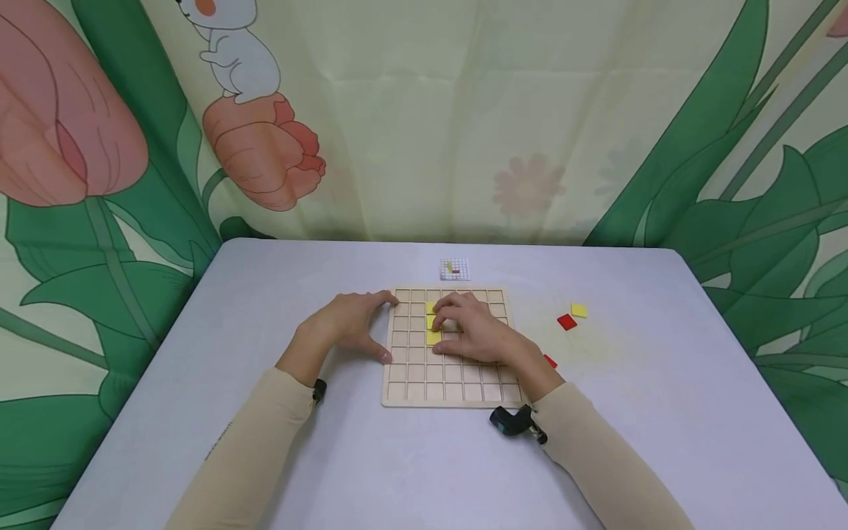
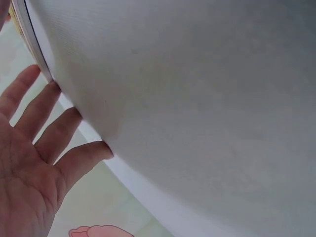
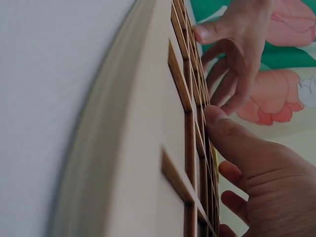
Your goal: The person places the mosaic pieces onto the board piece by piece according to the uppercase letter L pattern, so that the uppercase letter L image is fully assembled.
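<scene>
A square wooden grid board (image 1: 407, 394) lies on the table. In one of its columns, toward the far side, sit yellow square tiles (image 1: 433, 338). My right hand (image 1: 477, 333) is over them, fingertips at the tiles and thumb on the grid just nearer to me. In the right wrist view the thumb of the right hand (image 3: 261, 173) touches the board and the other fingers are partly hidden behind it. The left hand (image 1: 344, 324) is at the board's left edge, thumb and fingers spread along it. Fingers of the left hand (image 2: 29, 168) reach to the tabletop in the left wrist view.
A small card (image 1: 454, 269) printed with a coloured grid lies beyond the board. To the right are a loose yellow tile (image 1: 578, 311) and a red tile (image 1: 566, 322). Another red tile (image 1: 550, 361) is half hidden by the right wrist. A patterned curtain (image 1: 424, 147) hangs behind the table (image 1: 662, 412).
</scene>
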{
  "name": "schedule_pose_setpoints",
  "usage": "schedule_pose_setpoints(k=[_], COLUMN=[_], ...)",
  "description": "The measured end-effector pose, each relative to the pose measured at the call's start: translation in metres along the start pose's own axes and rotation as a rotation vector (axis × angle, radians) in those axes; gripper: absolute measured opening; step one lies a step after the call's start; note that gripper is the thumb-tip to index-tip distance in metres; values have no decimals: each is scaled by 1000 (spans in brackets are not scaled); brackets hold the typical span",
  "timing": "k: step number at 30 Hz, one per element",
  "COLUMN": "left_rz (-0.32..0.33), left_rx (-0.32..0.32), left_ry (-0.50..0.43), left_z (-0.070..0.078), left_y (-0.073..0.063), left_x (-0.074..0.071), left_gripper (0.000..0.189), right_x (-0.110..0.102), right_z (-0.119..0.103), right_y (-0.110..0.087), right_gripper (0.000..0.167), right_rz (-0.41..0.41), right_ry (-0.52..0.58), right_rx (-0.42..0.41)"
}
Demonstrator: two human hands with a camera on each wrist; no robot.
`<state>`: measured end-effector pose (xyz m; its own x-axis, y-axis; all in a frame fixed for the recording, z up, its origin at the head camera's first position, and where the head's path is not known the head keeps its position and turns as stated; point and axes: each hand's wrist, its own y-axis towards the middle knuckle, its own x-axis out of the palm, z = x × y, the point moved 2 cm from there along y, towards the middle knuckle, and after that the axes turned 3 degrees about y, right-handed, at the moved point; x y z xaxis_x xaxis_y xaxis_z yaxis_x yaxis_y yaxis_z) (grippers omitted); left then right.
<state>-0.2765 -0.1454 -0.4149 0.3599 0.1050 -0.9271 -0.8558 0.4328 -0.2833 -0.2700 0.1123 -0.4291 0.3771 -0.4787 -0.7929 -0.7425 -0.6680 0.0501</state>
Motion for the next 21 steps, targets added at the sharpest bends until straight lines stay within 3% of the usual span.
schedule_pose_setpoints(k=[10, 15, 21], left_rz=[-34, -20, -11], left_rx=[-23, -28, -23], left_ry=[-27, -42, -20], left_z=[4, 7, 7], left_y=[0, 1, 0], left_x=[0, 1, 0], left_gripper=[107, 108, 107], right_x=[-3, -15, -34], right_z=[2, 8, 18], right_y=[-15, -28, -44], right_gripper=[24, 25, 26], right_rz=[49, 111, 151], right_ry=[36, 55, 50], right_rx=[-11, -55, -13])
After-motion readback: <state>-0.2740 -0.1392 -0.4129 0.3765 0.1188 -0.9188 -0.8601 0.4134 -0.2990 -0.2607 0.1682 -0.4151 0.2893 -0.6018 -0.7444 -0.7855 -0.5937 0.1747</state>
